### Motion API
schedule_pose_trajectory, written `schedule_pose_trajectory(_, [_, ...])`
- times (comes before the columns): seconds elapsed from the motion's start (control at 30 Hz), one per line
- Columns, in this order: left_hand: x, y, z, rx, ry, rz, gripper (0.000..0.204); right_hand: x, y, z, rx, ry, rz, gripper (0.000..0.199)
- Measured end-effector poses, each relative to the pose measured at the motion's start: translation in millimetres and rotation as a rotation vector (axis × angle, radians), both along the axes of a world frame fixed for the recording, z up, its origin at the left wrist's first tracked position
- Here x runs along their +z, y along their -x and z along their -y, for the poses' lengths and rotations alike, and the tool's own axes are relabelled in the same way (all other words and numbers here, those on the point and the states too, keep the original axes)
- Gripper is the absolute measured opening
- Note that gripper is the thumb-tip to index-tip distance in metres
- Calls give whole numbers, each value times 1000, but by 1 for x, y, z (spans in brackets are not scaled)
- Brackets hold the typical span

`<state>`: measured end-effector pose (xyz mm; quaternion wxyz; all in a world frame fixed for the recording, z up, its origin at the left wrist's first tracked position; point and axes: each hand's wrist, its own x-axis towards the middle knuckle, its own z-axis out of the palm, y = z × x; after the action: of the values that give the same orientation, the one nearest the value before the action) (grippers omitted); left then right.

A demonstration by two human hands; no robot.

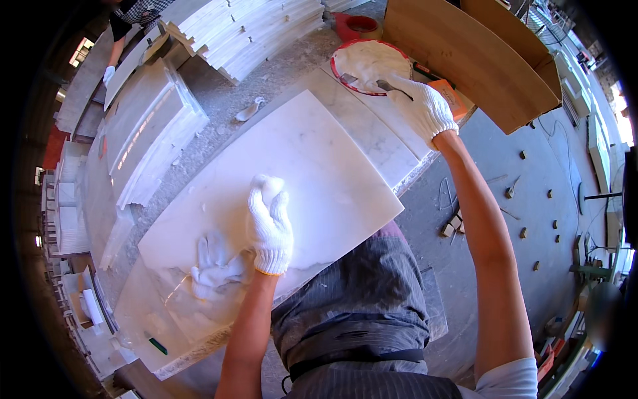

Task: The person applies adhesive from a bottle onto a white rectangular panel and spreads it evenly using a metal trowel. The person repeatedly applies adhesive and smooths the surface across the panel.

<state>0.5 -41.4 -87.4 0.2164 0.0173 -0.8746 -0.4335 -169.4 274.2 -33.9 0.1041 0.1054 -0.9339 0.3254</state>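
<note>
Marble slab [319,173] lies flat across the counter [279,73] just in front of the person, a smear of white paste [212,266] on its near left part. On it rests the gloved left hand [270,226], fingers curled round a lump of white paste at its far end. Far to the right, the gloved right hand [420,106] reaches to a red-rimmed bowl [369,63] of the same paste and grips the handle of a scraper [385,85] whose blade sits in it, beside a big wooden board [465,53].
</note>
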Motion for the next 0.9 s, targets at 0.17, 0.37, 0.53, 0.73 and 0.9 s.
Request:
schedule_pose_trajectory(0.17, [3,3,-4,-33,-185,48,49,12,-42,-1,-17,159,107,34])
schedule_pose_trajectory(0.37, [3,7,-1,-38,-121,-27,57,29,-158,17,-86,253,305,35])
schedule_pose_trajectory(0.53, [6,3,0,-52,-169,-18,57,6,-231,37,-127,294,312,35])
schedule_pose_trajectory(0.73, [18,-20,-12,-5,-94,50,55,-12,-251,56,-191,251,228,35])
schedule_pose_trajectory(0.9, [8,-23,-14,19,-136,-18,53,-13,-240,70,-191,117,122,33])
